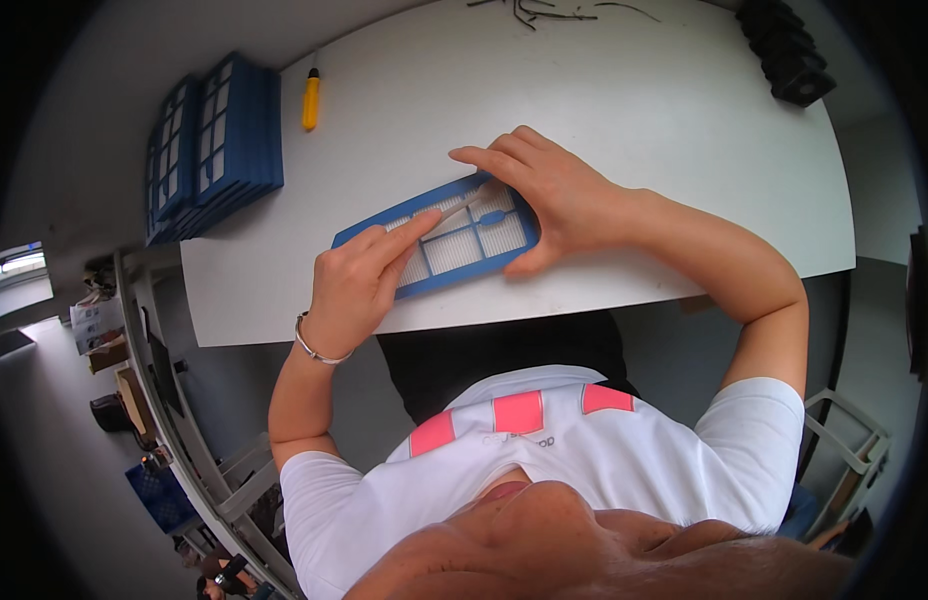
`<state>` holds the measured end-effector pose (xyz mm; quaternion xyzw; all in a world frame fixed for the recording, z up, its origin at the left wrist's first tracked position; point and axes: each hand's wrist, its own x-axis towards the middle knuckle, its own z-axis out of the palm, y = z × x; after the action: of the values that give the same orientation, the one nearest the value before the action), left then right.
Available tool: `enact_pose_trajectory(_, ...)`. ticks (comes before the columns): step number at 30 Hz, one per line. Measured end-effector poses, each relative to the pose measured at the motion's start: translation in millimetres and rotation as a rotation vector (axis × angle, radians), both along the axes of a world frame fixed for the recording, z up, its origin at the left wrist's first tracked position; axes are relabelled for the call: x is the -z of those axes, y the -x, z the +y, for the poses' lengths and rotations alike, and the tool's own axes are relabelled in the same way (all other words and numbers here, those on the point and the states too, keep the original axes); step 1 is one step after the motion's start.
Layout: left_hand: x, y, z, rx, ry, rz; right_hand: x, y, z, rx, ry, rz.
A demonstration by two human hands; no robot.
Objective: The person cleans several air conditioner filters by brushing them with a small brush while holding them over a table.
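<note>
A rectangular blue-framed pleated filter (pixel 452 255) lies slanted on the white table before me. My left hand (pixel 362 266), a metal bangle at its wrist, rests over the filter's left part. Its fingers hold a slim pale stick-like tool (pixel 464 204). The tool's wider, blurred tip is over the white pleats near the upper right corner; whether it touches them I cannot tell. My right hand (pixel 565 187) spans the filter's right end, with the thumb at the near edge and the fingers at the far edge.
Stacks of similar blue-framed filters (pixel 223 142) stand at the table's far left. Near them lies a yellow-handled tool (pixel 311 101) with a thin shaft. Dark thin strips (pixel 535 13) lie at the far edge, and stacked black parts (pixel 790 60) at the far right. Another person (pixel 227 577) shows lower left.
</note>
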<state>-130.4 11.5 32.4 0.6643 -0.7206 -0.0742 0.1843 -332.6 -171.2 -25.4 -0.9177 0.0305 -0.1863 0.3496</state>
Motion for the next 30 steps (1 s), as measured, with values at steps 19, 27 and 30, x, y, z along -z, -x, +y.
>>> enact_pose_trajectory(19,-34.8,9.7,8.5,-0.036,-0.302,0.287,4.0,7.3,2.7,0.005,0.091,-0.044)
enact_pose_trajectory(27,-12.0,21.7,19.4,-0.033,-0.255,0.309,4.4,6.8,6.5,0.016,0.111,-0.052)
enact_pose_trajectory(30,-15.8,19.3,22.7,-0.031,-0.297,0.334,5.2,8.2,6.5,0.021,0.103,-0.071)
